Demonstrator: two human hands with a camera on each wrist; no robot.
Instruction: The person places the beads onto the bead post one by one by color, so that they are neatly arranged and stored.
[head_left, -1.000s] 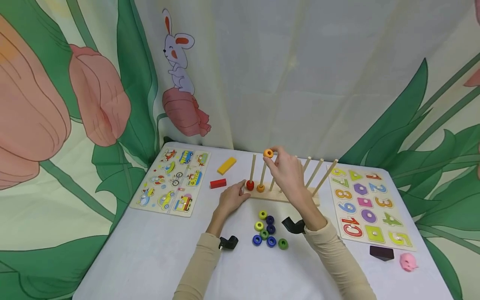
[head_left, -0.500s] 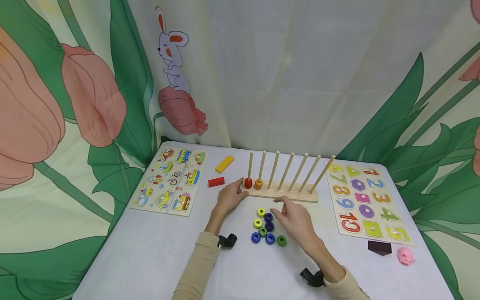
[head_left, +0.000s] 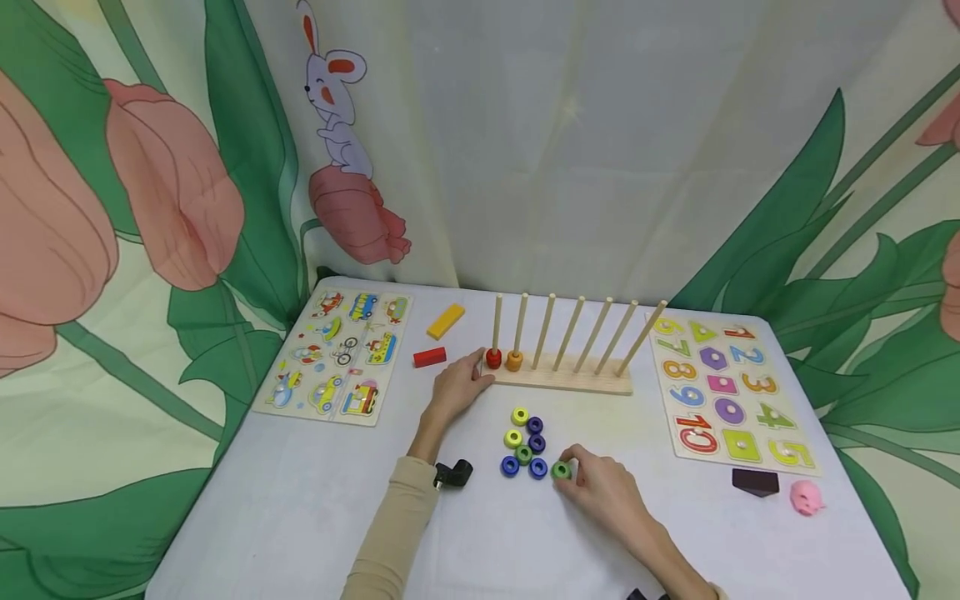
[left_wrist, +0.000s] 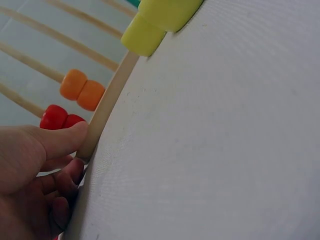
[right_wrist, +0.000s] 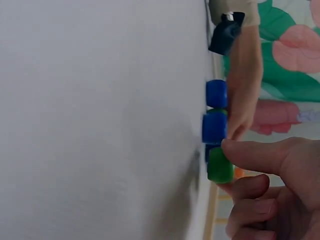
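My left hand (head_left: pixel 456 388) grips the left end of a wooden peg rack (head_left: pixel 570 380), thumb against its base, as the left wrist view shows. Two red beads (left_wrist: pixel 54 117) are stacked on the first peg and two orange beads (left_wrist: pixel 81 90) on the second; the other pegs are bare. Between thumb and forefinger, my right hand (head_left: pixel 609 497) pinches a green bead (head_left: pixel 561 471) low at the table. Beside it lie loose beads: yellow beads (head_left: pixel 521 416), dark purple beads (head_left: pixel 537 443), blue beads (head_left: pixel 537 468) and another green bead (head_left: pixel 523 454).
A vehicle puzzle board (head_left: pixel 333 358) lies at left, a number puzzle board (head_left: pixel 708 412) at right. Near the rack are a red block (head_left: pixel 430 357) and a yellow block (head_left: pixel 446 322). A dark brown block (head_left: pixel 755 482) and a pink pig toy (head_left: pixel 807 497) lie at front right.
My right hand has put the orange bead on the second peg, come back toward the front and taken hold of the green bead. My left hand stays at the rack's end.
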